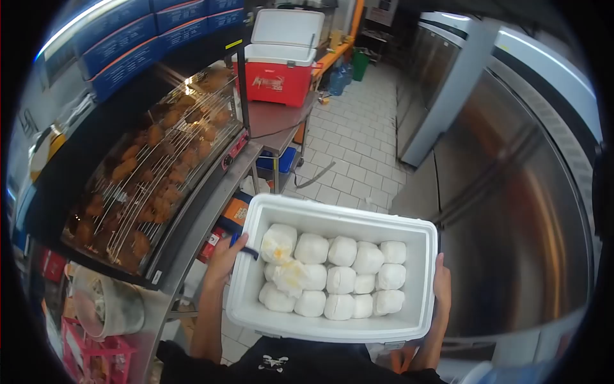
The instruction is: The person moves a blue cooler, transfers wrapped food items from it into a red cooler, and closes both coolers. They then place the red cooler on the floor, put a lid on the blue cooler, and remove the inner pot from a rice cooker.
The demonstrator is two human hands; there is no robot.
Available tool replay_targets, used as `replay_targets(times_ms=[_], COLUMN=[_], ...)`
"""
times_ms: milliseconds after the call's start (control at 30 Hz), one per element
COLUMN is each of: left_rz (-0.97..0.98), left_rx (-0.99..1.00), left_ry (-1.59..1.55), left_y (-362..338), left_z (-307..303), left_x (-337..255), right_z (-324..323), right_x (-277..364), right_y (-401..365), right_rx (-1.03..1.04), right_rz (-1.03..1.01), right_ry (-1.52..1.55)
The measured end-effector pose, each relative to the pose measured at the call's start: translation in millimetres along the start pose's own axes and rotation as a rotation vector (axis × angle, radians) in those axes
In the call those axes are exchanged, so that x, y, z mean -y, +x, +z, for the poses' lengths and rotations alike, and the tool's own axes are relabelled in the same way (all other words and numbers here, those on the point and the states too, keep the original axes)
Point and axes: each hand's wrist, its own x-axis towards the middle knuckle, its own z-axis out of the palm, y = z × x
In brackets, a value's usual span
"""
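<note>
I carry a white foam cooler box (332, 214) in front of my chest. Inside lie several white wrapped bundles (341, 251), and the one at the left shows yellow through its wrap (276, 246). My left hand (224, 253) grips the box's left wall by a dark handle. Against the right wall, my right hand (441, 285) holds the box from the outside. The box has no lid on it.
A glass warmer case (160, 160) full of fried pieces stands on the steel counter at my left. A red cooler (278, 80) with its white lid up sits on a table ahead. Steel fridge doors (511, 211) line the right. A tiled aisle (352, 141) runs forward.
</note>
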Motion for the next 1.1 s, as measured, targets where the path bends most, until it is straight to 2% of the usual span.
replay_targets(times_ms=[100,167,200,233,300,333,367,467,533,633,700,733,767,833,867,900,1033,1067,1100], left_rz=[-0.033,0.009,0.042,0.070,0.114,0.150,0.238,0.389,0.351,0.180,0.289,0.224,0.274,0.331,0.324,0.311,0.298,0.218,0.230], left_rx=[-0.002,-0.006,0.004,0.010,0.008,0.002,-0.023,-0.096,-0.120,-0.064,-0.115,-0.143,-0.172,-0.225,-0.245,-0.257,-0.297,-0.249,-0.278], left_ry=[-0.081,-0.063,0.010,0.018,0.174,0.245,0.262,0.344,0.412,0.326,0.478,0.429,0.452,0.470,0.502,0.516,0.696,0.743,0.782], left_y=[122.9,202.0,206.5,247.9,315.2,351.0,384.8,473.0,525.0,575.3,588.6,587.3,540.0,535.0,537.9,551.3,563.4,559.1,561.1], left_z=[14.6,22.8,43.6,50.6,61.7,71.6,83.5,90.7,94.2,112.1,95.9,104.2,115.2,120.7,118.9,112.9,104.6,106.9,106.3], left_x=[-35.8,-46.2,-54.4,-68.8,-91.8,-105.3,-118.6,-152.2,-173.7,-219.3,-219.6,-232.3,-238.7,-253.9,-260.2,-244.9,-243.2,-248.5,-243.7], right_z=[31.1,46.5,55.1,74.2,94.4,106.8,114.4,160.5,197.0,234.5,245.5,242.2,229.0,218.0,218.7,230.1,228.5,227.8,224.2], right_x=[76.8,122.8,92.4,105.7,113.4,123.4,122.5,165.8,189.8,225.3,236.6,239.2,230.8,248.3,261.6,257.6,243.8,243.0,241.3], right_y=[105.0,165.9,177.1,211.8,278.5,311.8,354.1,428.8,474.7,528.2,544.7,549.1,536.4,538.8,538.0,544.1,548.8,545.8,543.6], right_rx=[-0.017,0.120,0.073,0.020,0.053,0.018,0.019,0.011,0.028,0.061,0.102,0.115,0.134,0.170,0.185,0.190,0.228,0.243,0.259], right_rz=[-0.065,0.014,-0.015,-0.075,-0.003,0.006,-0.055,-0.006,-0.004,0.004,0.011,0.014,0.012,0.014,0.025,0.033,-0.023,-0.025,-0.027], right_ry=[0.086,0.208,0.321,0.379,0.271,0.309,0.251,0.276,0.333,0.405,0.471,0.466,0.485,0.396,0.396,0.379,0.427,0.451,0.473])
